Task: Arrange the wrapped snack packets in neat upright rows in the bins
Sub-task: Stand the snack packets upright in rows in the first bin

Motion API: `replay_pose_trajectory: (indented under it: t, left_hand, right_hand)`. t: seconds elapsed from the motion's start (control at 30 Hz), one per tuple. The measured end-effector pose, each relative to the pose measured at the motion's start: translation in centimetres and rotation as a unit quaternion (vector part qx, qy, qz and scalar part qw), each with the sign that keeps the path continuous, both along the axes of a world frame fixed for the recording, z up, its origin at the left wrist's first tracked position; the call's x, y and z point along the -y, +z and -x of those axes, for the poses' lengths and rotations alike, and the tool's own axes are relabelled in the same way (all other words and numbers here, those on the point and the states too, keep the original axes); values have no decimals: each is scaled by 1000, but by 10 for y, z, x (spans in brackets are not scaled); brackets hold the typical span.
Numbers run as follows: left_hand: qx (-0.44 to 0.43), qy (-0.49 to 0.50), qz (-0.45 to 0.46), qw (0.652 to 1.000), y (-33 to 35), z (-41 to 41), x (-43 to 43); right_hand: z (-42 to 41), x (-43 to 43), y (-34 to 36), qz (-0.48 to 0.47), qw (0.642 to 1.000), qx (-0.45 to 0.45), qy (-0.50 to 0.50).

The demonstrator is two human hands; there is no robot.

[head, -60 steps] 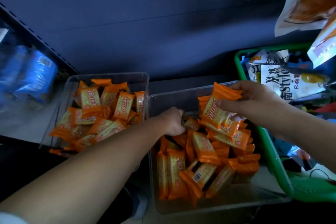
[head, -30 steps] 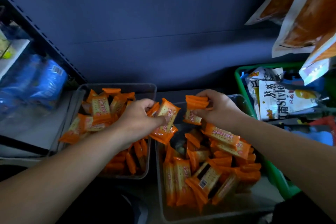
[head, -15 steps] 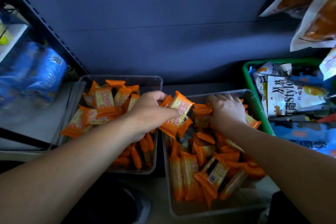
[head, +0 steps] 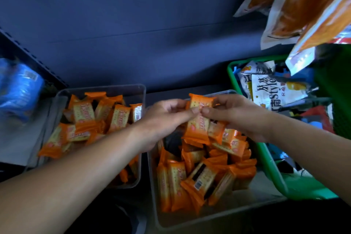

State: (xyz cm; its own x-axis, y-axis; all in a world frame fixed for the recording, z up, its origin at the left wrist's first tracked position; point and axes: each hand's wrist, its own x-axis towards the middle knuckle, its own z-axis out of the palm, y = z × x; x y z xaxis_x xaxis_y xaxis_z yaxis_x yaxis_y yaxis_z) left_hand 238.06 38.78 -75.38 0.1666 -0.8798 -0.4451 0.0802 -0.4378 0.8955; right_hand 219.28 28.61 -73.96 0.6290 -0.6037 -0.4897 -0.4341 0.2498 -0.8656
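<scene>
A dark blue back panel [head: 133,24] is seen across the upper half of the frame. Large orange pouches [head: 303,5] are hung in the upper right corner. Below them, at the right edge, a green basket [head: 269,167] is filled with mixed bags, a white printed pouch [head: 271,91] being uppermost. A clear right bin [head: 190,222] is set at lower centre, just beside the basket. Orange snack packets [head: 218,167] are heaped in it, and a few [head: 171,182] are stood on edge at its lower left. A clear left bin [head: 114,88] is placed beside it at centre left, with more packets [head: 85,119] lying jumbled inside. Blurred blue packs [head: 19,89] are seen at the left edge. Over the far end of the right bin, a small stack of held packets [head: 198,125] is pinched upright between the left hand [head: 167,118] and the right hand [head: 237,114]. The thumbs are pressed on its front face, nearly touching each other, with the fingers curled behind it.
</scene>
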Motion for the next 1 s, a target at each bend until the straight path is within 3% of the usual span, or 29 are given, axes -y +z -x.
replay_pose_trajectory:
  t: [0.07, 0.1, 0.17, 0.2, 0.27, 0.33, 0.47, 0.6, 0.7, 0.8, 0.87, 0.93, 1.0]
  left_hand:
    - [50, -18, -19, 998, -10, 3, 3]
    - [130, -46, -23, 990, -21, 1, 3]
    - [306, -170, -47, 936, -46, -2, 2]
    - [346, -235, -70, 906, -56, -2, 0]
    - [332, -299, -122, 886, -73, 2, -3]
    - [296, -304, -133, 896, -83, 6, -1]
    - [347, -260, -89, 897, -91, 2, 3]
    - [377, -197, -33, 905, -79, -8, 3]
    - [398, -150, -2, 905, -67, -19, 4]
    - [384, -112, 12, 916, -47, -36, 1]
    - [365, -82, 23, 927, -33, -42, -3]
    - [326, -35, 30, 944, -22, -43, -5]
    - [276, 1, 28, 961, -14, -39, -6]
  right_hand:
    - [17, 8, -3, 46, 998, -27, -17]
    - [26, 12, -5, 84, 994, -57, -26]
    - [41, 19, -10, 150, 980, -130, -22]
    - [47, 21, -12, 160, 975, -152, -14]
    - [54, 24, -13, 164, 972, -165, -17]
    - [55, 27, -16, 172, 972, -149, -60]
    - [41, 33, -30, 154, 964, -109, -188]
    - [24, 37, -42, 164, 958, -155, -178]
    - [15, 42, -45, 239, 937, -218, -132]
    - [11, 45, -40, 397, 877, -260, -74]
    - [9, 42, -34, 435, 859, -262, -68]
    - [8, 36, -31, 436, 874, -204, -68]
    - [3, 24, -22, 373, 919, -120, -53]
